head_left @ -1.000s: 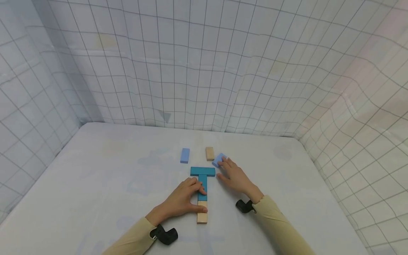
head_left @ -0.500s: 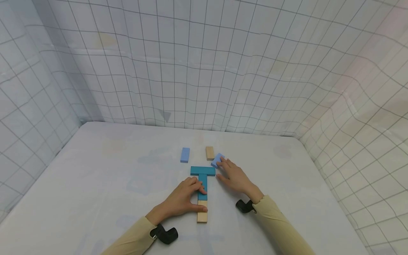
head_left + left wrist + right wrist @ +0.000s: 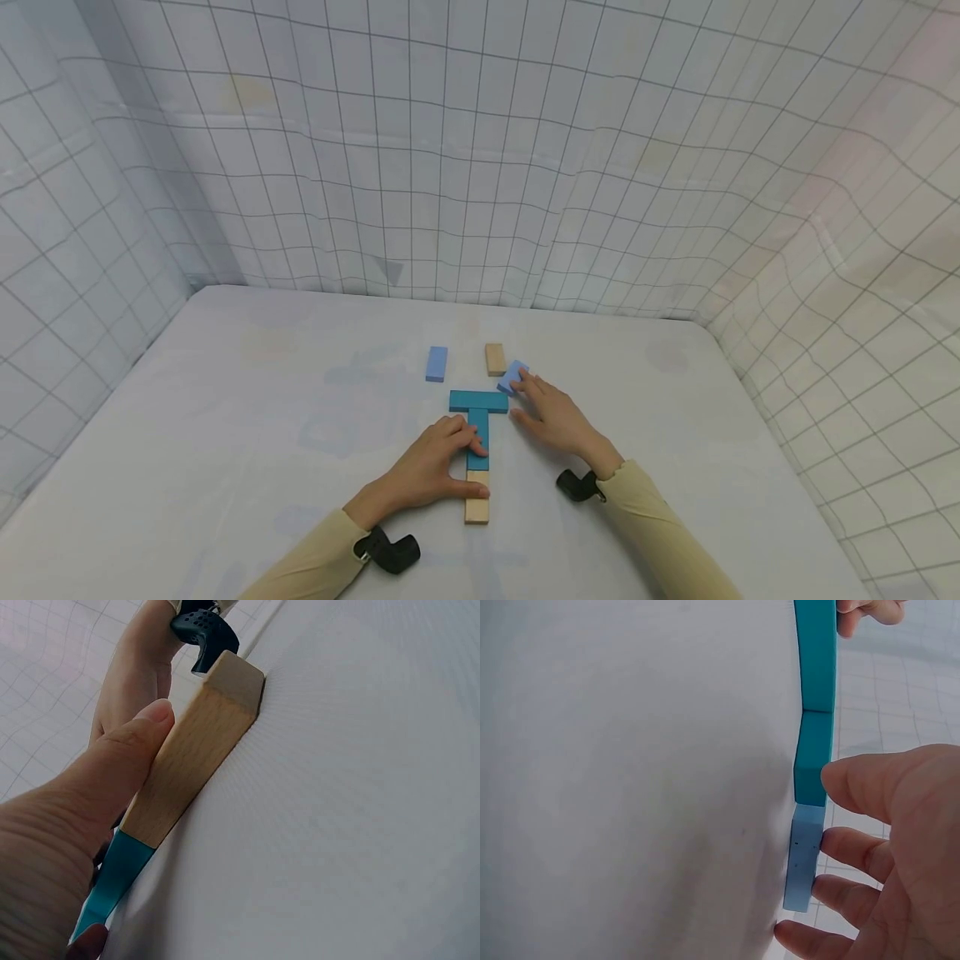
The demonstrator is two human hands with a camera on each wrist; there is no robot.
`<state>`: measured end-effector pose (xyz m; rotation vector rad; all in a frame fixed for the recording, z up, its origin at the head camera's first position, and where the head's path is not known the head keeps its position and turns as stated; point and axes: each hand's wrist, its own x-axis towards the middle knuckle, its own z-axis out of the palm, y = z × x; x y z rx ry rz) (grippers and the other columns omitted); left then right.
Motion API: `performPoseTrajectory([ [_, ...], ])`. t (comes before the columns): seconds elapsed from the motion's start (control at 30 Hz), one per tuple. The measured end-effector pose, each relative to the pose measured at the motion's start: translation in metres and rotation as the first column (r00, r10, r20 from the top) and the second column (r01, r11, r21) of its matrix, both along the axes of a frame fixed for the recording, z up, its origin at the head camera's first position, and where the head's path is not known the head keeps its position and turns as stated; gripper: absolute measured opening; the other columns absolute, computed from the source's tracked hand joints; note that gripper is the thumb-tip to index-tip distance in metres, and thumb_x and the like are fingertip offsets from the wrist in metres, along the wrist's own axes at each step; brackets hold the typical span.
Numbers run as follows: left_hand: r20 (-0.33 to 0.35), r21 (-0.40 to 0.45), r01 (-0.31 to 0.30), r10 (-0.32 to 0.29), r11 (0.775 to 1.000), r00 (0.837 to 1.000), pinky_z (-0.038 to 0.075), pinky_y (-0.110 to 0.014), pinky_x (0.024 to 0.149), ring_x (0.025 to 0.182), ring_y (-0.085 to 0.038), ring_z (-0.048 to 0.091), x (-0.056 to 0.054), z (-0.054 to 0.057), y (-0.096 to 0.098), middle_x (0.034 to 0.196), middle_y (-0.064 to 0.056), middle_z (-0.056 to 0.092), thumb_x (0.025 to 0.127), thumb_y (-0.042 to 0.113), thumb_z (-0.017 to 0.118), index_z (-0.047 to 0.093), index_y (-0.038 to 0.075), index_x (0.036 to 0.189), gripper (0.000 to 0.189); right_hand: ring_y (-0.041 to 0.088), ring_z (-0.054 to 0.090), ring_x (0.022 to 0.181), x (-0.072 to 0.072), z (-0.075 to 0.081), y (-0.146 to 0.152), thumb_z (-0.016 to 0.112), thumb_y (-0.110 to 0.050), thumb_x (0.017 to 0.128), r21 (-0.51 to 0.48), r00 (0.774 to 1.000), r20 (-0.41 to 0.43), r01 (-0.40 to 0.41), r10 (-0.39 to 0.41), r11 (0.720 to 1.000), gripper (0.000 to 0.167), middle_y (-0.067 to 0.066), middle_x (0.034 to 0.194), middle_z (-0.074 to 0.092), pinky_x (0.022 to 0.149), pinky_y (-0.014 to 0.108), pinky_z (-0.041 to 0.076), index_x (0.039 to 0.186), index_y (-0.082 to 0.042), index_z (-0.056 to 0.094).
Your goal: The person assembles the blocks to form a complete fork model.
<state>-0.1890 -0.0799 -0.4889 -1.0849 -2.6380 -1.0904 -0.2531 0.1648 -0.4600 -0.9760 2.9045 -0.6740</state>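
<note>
Two teal blocks form a T: a crosswise one point(image 3: 478, 402) and a lengthwise one point(image 3: 477, 423), with a wooden block point(image 3: 477, 511) end to end below. My left hand point(image 3: 420, 471) rests over this stem, fingers bent on the teal block and thumb laid across the wooden one. In the left wrist view the thumb point(image 3: 124, 754) lies along the wooden block point(image 3: 191, 761). At the T's right end, my right hand point(image 3: 558, 421) touches a slanted light blue block point(image 3: 509, 380) with relaxed fingertips. The right wrist view shows this light blue block point(image 3: 804, 859) beside the crosswise teal block point(image 3: 812, 776).
Behind the T lie another light blue block point(image 3: 437, 364) at the left and a wooden block point(image 3: 495, 359), close to the slanted one. A white cloth covers the table point(image 3: 247, 417). Grid-patterned curtains point(image 3: 480, 167) enclose the back and sides.
The slanted light blue block has shifted slightly left, toward the crosswise teal block, with my right fingertips on it. My left hand has stayed in place on the stem.
</note>
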Motion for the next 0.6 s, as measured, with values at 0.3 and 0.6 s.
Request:
performPoseTrajectory([
  [0.3, -0.011, 0.003, 0.005, -0.005, 1.000, 1.000, 0.040, -0.034, 0.088, 0.097, -0.008, 0.046, 0.0004, 0.0006, -0.0005, 0.103, 0.011, 0.047, 0.073, 0.055, 0.075, 0.065, 0.025, 0.104, 0.045, 0.038, 0.034, 0.132, 0.0000, -0.0020, -0.0004, 0.058, -0.027, 0.096, 0.014, 1.000, 0.023, 0.019, -0.019, 1.000, 0.050, 0.017, 0.148, 0.033, 0.104, 0.051, 0.028, 0.137, -0.002, 0.045],
  [0.6, -0.013, 0.002, 0.010, -0.010, 1.000, 1.000, 0.040, -0.034, 0.088, 0.098, -0.009, 0.046, 0.0007, 0.0012, -0.0010, 0.103, 0.011, 0.047, 0.074, 0.055, 0.075, 0.065, 0.024, 0.104, 0.045, 0.038, 0.034, 0.132, 0.0027, -0.0017, -0.0014, 0.058, -0.026, 0.096, 0.016, 0.999, 0.028, 0.022, -0.023, 1.000, 0.049, 0.019, 0.149, 0.031, 0.103, 0.052, 0.028, 0.137, -0.002, 0.046],
])
